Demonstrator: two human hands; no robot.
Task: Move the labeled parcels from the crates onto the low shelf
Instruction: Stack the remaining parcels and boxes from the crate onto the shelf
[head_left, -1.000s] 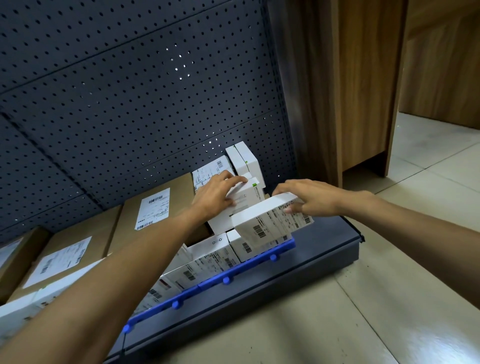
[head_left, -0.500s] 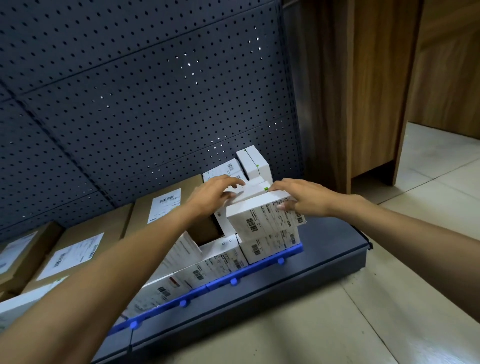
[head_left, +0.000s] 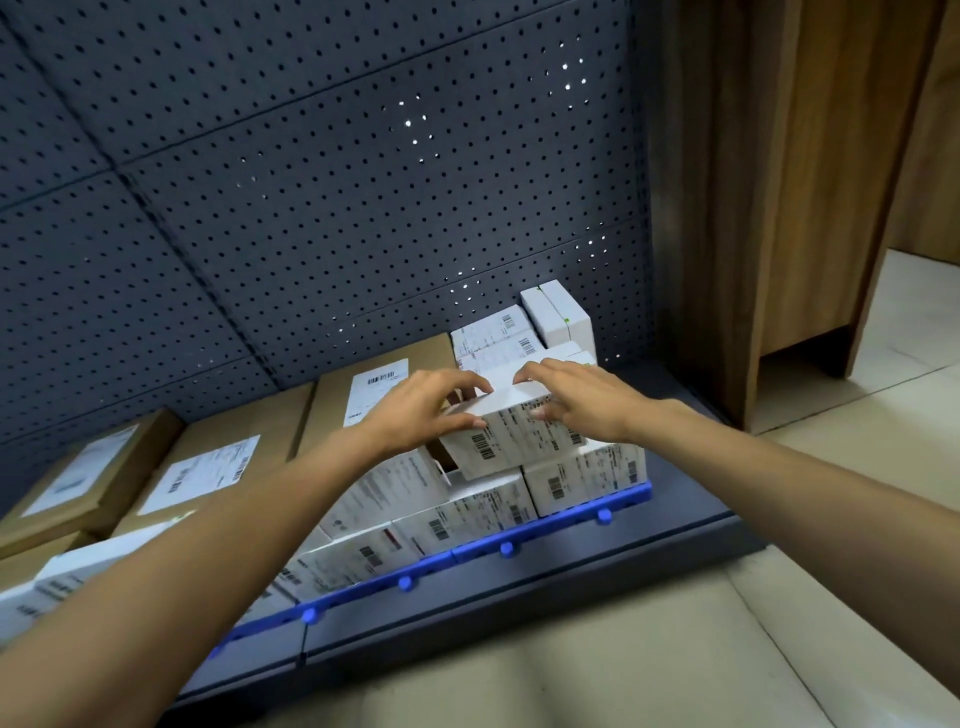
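White parcel (head_left: 519, 441), long axis along the shelf (head_left: 675, 540), held by left grip (head_left: 415, 405) and right grip (head_left: 582, 400).

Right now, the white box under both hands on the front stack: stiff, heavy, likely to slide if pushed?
Probably stiff: the white box shows crisp edges under the left hand and right hand. Likely light: a fingertip hold seems enough. Smooth card resting across the lower boxes could slide when pushed; its flat base makes tipping unlikely.

low shelf (head_left: 691, 540) carries white parcels (head_left: 467, 514) (brown boxes (head_left: 208, 467) behind).
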